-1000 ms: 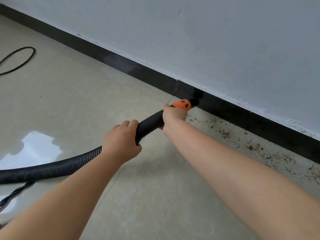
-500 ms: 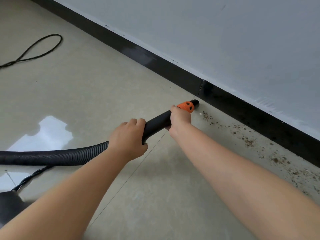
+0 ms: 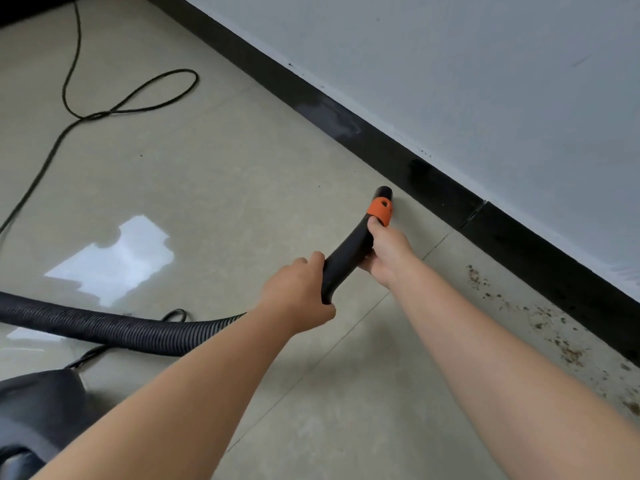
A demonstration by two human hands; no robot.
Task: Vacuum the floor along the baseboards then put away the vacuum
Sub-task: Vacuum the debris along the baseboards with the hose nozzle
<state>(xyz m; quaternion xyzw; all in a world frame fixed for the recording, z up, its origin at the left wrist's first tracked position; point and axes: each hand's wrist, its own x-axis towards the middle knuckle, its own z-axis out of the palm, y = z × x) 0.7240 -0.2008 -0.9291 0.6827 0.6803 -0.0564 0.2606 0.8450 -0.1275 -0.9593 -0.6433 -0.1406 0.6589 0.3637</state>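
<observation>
Swung left along the wall since a second ago: nozzle tip now past the baseboard joint, with the brown debris (image 3: 540, 327) left behind on the right, and the vacuum body newly in view.

Nearest, bottom left, vacuum body (image 3: 38, 407) cut off by the frame edge, only a dark rounded shell visible. Ribbed black hose (image 3: 104, 325) entering from the left edge, its join with the rigid handle tube (image 3: 346, 258) hidden behind the left forearm. Left hand (image 3: 298, 296) wrapped over the rear of the tube, fingers curled round it. Right hand (image 3: 384, 251) gripping the tube further forward, thumb up against the orange collar (image 3: 380, 211); its other fingers hidden beneath.

Smooth black tube, gently curved, with the short black nozzle tip (image 3: 382, 192) beyond the collar. Long axis running from lower left to upper right, mouth aimed at the black baseboard (image 3: 433, 181), near it; contact with the floor (image 3: 242, 174) hard to judge.

Farther off, black power cord (image 3: 135, 95) looped on the tiles, top end cut off.
</observation>
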